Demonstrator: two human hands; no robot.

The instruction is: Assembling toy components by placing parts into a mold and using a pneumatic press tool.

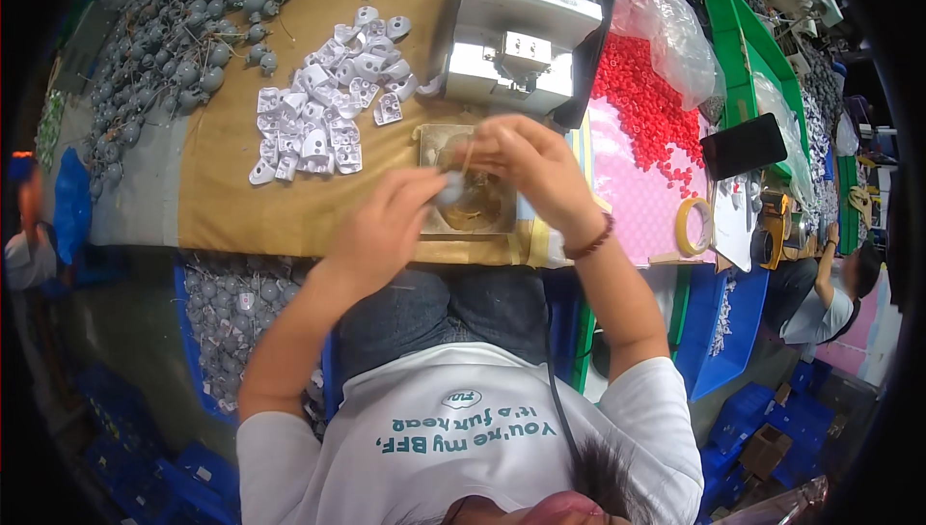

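My left hand (381,226) pinches a small grey ball (450,189), blurred by motion, between thumb and fingers. My right hand (540,170) has its fingertips closed on a thin yellowish strand (469,154) just above the ball. Both hands are over a shallow square tray (434,224) with golden-brown contents, too blurred to make out. Left of the hands, white moulded plastic pieces (313,129) with small holes lie in a loose heap. A white bench machine (526,4) with a metal fixture (522,62) stands just beyond the tray.
Many grey balls with cords (183,52) cover the far left. To the right are small red parts (641,100), a yellow tape roll (693,224), a black phone (743,147) and a green bin (738,52). A blue crate (203,351) of grey pieces sits below the table edge.
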